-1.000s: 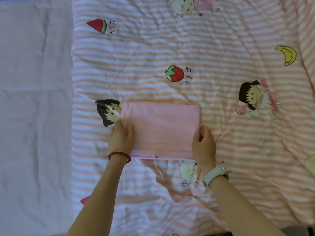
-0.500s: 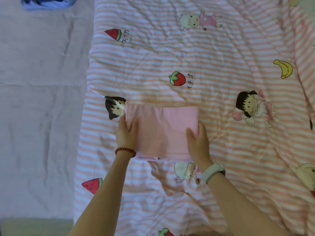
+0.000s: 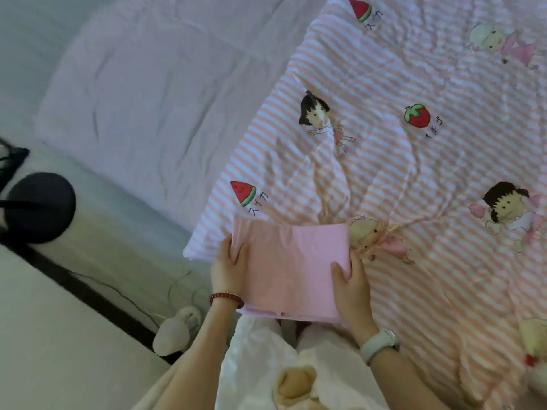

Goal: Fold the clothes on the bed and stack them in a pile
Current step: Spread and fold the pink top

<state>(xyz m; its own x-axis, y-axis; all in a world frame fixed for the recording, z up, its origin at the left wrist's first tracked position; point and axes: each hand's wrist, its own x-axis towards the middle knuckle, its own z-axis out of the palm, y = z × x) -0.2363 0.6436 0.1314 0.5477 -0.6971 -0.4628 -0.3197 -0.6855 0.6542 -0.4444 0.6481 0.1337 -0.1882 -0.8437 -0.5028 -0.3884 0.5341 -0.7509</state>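
Observation:
A folded pink garment point(image 3: 293, 261) is held between both hands, lifted off the striped quilt point(image 3: 414, 179) near the bed's front left corner. My left hand point(image 3: 228, 267), with a red bead bracelet at the wrist, grips the garment's left edge, thumb on top. My right hand point(image 3: 349, 282), with a pale watch on the wrist, grips its right edge, thumb on top and fingers underneath. The garment's folded layers show along its near edge.
A plain lilac sheet point(image 3: 154, 93) covers the bed left of the quilt. A dark round object point(image 3: 38, 207) stands at the far left. Slippers point(image 3: 177, 329) and a cable lie on the floor by the bed. My pale clothing fills the bottom.
Both hands closed on the garment's sides and lifted it from the quilt toward me and the bed's left corner. The view swung left, bringing the floor into sight.

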